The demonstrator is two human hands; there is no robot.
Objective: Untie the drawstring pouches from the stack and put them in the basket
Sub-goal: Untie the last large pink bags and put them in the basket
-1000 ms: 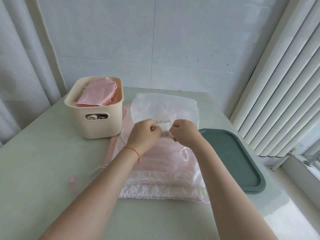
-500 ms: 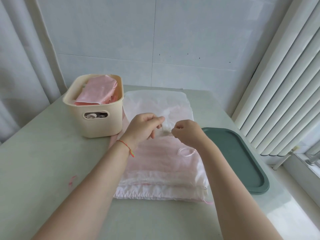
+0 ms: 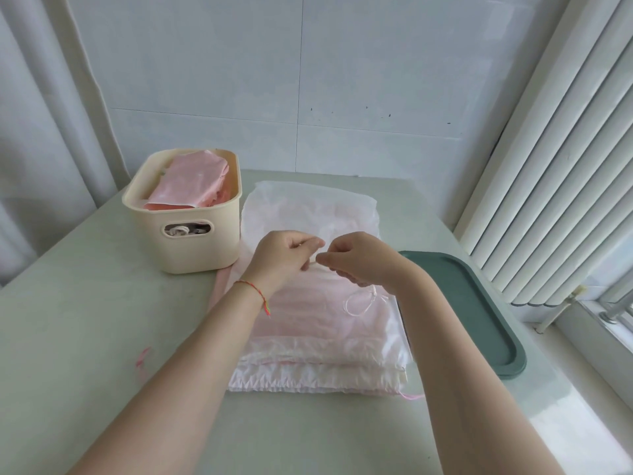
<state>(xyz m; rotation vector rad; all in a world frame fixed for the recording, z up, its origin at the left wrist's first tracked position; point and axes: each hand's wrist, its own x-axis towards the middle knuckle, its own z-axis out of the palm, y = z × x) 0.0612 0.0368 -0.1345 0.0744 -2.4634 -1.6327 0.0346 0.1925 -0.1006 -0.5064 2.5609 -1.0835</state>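
A: Where am I in the job? Both hands are up over the stack of pouches [image 3: 322,323], which lies in the middle of the surface [image 3: 85,337], just beside the basket [image 3: 185,241].

B: You're mid-untie, I'd judge. Your left hand [image 3: 286,257] and right hand [image 3: 359,260] meet fingertip to fingertip above the top white pouch [image 3: 308,207], each grip narrow, pinched on the drawstring [image 3: 314,265]. The cord between the fingers is thin and partly hidden, so I can't tell whether the knot itself is loose yet.

A: I see a white loop [image 3: 359,303] hanging below my right wrist, resting on the pink fabric.

B: Yes, that looks like slack from the same cord. It could snag if you pull fast.

A: And the basket?

B: Already holds folded pink pouches [image 3: 191,183], heaped nearly to the rim. The green tray [image 3: 479,313] sits to the right of the stack, touching or almost touching it.

A: So the next move?

B: Probably draw the two ends apart gently until the tie gives, then lift only the top pouch by its mouth. The fabric looks sheer and slippery, so take it slowly or the layer beneath may drag along. There's also a stray pink cord [image 3: 142,361] on the surface to your left; leave it.
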